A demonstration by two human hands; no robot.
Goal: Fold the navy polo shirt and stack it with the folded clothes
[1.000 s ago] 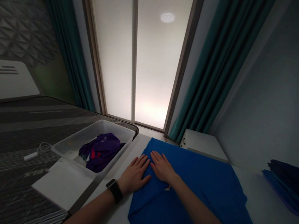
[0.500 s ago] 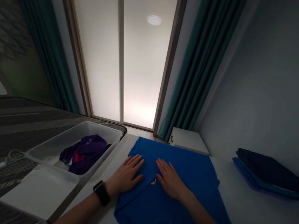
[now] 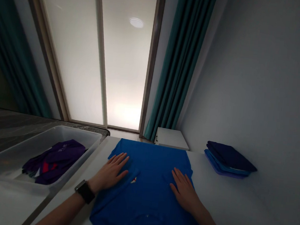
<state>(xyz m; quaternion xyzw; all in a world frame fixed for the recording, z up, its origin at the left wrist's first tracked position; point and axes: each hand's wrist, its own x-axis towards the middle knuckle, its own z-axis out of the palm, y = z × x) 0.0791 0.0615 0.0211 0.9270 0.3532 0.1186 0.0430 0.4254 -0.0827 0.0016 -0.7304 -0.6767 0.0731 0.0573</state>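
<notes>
A blue T-shirt lies spread on the white table, its collar towards me and a small red-and-white logo on its front. My left hand, with a dark watch on the wrist, rests flat on the shirt's left edge, fingers extended. Over by the right side of the shirt, my right hand lies palm down with its fingers stretched out. Neither hand grips the cloth. Slight creases run across the fabric near the logo.
To the left stands a translucent plastic bin with a crumpled purple garment in it. A stack of folded dark and blue clothes sits on the table at the right. Beyond the table is a white cabinet.
My right hand has slid right across the shirt, away from my left hand, which stays by the left edge. The view has turned right, and the shirt's front looks flatter.
</notes>
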